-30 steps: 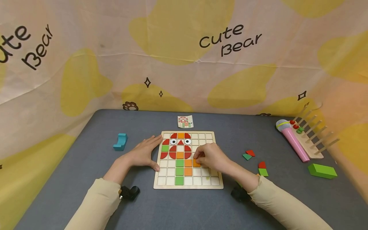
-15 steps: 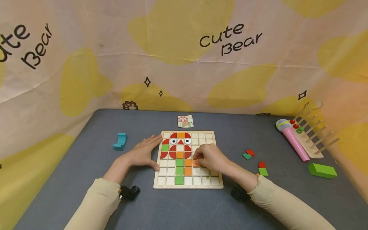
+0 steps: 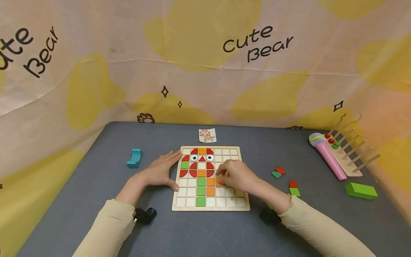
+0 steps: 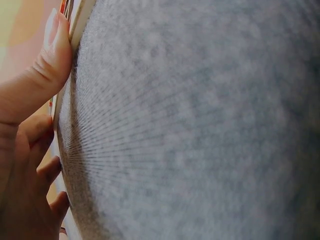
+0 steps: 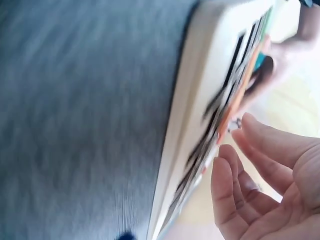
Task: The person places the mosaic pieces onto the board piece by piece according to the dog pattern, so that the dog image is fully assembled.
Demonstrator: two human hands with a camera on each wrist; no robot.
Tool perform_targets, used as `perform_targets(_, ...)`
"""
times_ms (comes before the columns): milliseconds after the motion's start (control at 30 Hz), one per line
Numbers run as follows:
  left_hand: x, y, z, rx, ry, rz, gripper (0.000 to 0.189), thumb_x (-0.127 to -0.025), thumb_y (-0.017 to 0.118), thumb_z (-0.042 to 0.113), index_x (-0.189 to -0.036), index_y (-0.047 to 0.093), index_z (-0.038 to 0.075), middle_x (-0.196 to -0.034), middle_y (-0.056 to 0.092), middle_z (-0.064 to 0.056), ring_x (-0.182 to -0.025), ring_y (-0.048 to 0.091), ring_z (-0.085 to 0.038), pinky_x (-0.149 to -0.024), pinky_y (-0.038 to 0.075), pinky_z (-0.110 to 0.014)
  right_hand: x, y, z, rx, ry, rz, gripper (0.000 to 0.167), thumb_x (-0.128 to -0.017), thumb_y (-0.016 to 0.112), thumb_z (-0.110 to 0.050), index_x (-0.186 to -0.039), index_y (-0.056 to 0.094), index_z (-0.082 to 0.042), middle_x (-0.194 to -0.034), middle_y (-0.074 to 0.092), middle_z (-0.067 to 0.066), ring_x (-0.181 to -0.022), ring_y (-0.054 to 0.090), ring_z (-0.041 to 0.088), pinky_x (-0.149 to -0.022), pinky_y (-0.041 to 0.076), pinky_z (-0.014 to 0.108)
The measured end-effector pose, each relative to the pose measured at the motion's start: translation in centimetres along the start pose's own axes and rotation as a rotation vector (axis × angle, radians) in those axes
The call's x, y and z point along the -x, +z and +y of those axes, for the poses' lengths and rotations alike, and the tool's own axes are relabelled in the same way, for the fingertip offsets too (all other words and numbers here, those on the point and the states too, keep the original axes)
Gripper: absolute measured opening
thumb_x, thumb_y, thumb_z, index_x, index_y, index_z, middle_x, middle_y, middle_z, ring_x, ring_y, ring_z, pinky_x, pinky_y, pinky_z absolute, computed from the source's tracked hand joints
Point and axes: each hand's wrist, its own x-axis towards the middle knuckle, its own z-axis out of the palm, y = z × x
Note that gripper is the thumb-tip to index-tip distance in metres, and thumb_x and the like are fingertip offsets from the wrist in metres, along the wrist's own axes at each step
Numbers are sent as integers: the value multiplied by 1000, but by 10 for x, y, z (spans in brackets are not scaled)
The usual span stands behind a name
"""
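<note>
A wooden grid board (image 3: 244, 210) lies flat, with red, orange and green tiles and two eye tiles set in its upper and middle cells. My right hand (image 3: 236, 175) is bent over the board, thumb and fingertips at an orange square tile (image 3: 218, 182) right of another orange tile (image 3: 210, 182). The fingers partly cover that tile. In the right wrist view the thumb and fingers (image 5: 225, 180) curl toward the board's surface. My left hand (image 3: 159, 170) rests along the board's left edge, fingers spread, thumb (image 4: 55, 55) on the rim in the left wrist view.
Behind the board lies a small pattern card (image 3: 207, 135). A blue curved block (image 3: 135, 158) sits left. Right of the board are loose red tiles (image 3: 293, 184) and green tiles (image 3: 294, 192). Farther right are a pink toy microphone (image 3: 330, 160), a pegged board (image 3: 355, 174) and a green block (image 3: 361, 190).
The orange square tile appears to lie flatter in its cell under the right fingertips. The left hand stays in place; the right hand shifts very little.
</note>
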Motion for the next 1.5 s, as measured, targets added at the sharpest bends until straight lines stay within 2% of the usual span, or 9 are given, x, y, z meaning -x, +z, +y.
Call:
perform_targets(267, 0, 0, 0, -8, -3, 3, 125, -61, 87, 56, -157, 24, 9, -167, 19, -10, -155, 15, -40, -123, 16, -63, 16, -29, 29, -53, 55, -5, 12, -83, 76, -11, -94, 77, -14, -79, 67, -3, -68, 55, 6, -60, 45, 21)
perform_targets(500, -1, 0, 0, -12, -8, -7, 125, -61, 86, 58, -158, 23, 10, -168, 18, -9, -155, 14, -39, -123, 16, -63, 43, -51, 70, -79, 56, -41, 15, -84, 77, -12, -98, 75, -14, -88, 71, -2, -72, 57, 4, -64, 48, 19)
perform_targets(700, -1, 0, 0, -8, -4, -11, 125, -61, 86, 57, -158, 23, 9, -167, 18, -10, -155, 14, -40, -123, 16, -63, 68, -67, 91, -108, 77, -107, 18, -83, 78, -15, -101, 75, -15, -91, 71, -1, -74, 54, 1, -64, 48, 19)
perform_targets(867, 0, 0, 0, -7, -2, -11, 125, -61, 87, 57, -158, 23, 9, -167, 18, -10, -155, 14, -40, -123, 16, -64, 83, -79, 104, -134, 60, -178, 20, -83, 78, -19, -103, 73, -15, -91, 69, 0, -78, 54, -1, -66, 49, 18)
perform_targets(1100, 0, 0, 0, -7, 1, -9, 125, -61, 86, 57, -158, 23, 9, -168, 18, -10, -155, 14, -40, -123, 16, -63, 100, -90, 122, -210, 49, -334, 25, -81, 80, -24, -102, 72, -15, -88, 67, -1, -74, 56, -1, -63, 49, 19)
perform_targets(1300, -1, -1, 1, -12, 0, -9, 125, -61, 87, 57, -158, 23, 9, -168, 18, -10, -155, 14, -39, -123, 16, -63, 109, -94, 135, -237, -25, -379, 30, -73, 85, -23, -98, 70, -18, -84, 62, 1, -72, 54, 8, -61, 46, 19)
perform_targets(1500, 0, -1, 2, -17, 1, -6, 125, -61, 87, 56, -158, 23, 9, -168, 18, -10, -155, 15, -39, -123, 16, -63, 113, -94, 142, -263, -77, -420, 34, -69, 85, -18, -98, 67, -19, -83, 57, 2, -74, 52, 16, -59, 42, 19)
